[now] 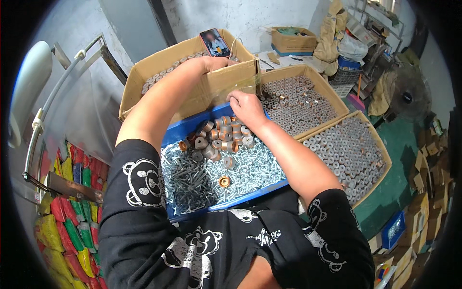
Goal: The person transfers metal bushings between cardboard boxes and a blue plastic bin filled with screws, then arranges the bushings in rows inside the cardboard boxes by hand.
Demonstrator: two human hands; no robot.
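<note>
My left hand (217,63) reaches over the front wall of a tall cardboard box (192,98), which holds rows of grey ring-shaped metal parts. The box hides its fingers. My right hand (247,108) is at the far rim of a blue plastic bin (250,193), next to the box wall. Its fingers are curled together, and whatever they hold is out of sight. In the bin, a heap of grey and copper-coloured cylindrical parts (226,132) lies on many loose silvery screws (240,171). One copper-coloured cup (224,181) sits apart, nearer to me.
A phone (214,42) leans on the tall box's far edge. To the right, two shallow cardboard boxes (332,120) hold many upright cylindrical parts. A fan (408,98) stands farther right. Colourful packets (72,216) are piled at left, beneath a curved metal tube (45,108).
</note>
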